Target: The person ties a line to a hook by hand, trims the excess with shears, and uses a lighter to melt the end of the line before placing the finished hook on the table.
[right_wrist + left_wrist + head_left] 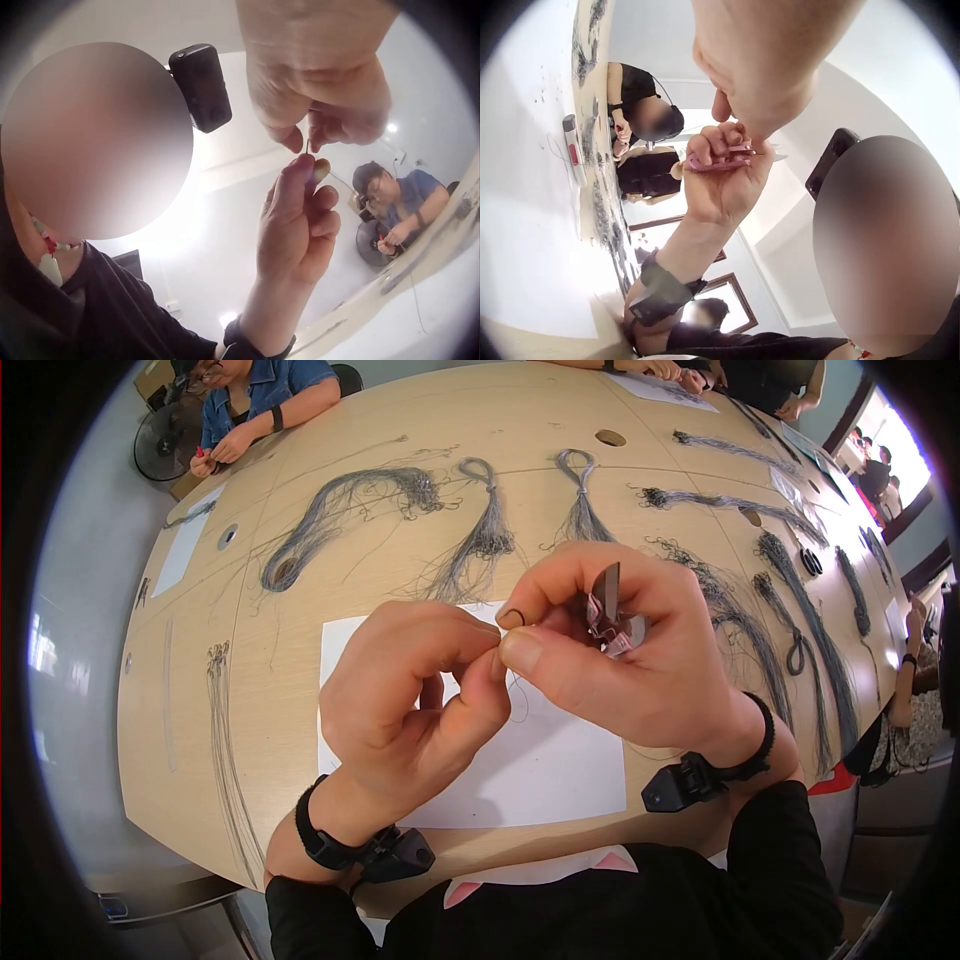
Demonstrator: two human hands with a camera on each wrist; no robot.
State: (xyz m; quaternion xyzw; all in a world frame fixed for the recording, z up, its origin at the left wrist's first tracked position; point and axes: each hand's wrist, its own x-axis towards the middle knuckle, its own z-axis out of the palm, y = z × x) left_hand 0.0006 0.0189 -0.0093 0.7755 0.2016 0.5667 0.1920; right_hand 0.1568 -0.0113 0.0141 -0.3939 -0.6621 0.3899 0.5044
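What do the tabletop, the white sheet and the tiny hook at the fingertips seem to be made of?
The tabletop looks like smooth wood or laminate: pale tan, with seams between panels. The sheet seems to be matt paper, thin and flat. The hook is probably metal: dark and thin, holding its curve.

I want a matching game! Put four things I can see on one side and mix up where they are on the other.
Things:
1. small dark hook
2. pink snips
3. white paper
4. fan

Places:
A. flat on the table, below the hands
B. beside the person in blue
C. where the fingertips of the left hand and right hand meet
D. tucked inside the right hand

Right pairs: 1-C, 2-D, 3-A, 4-B
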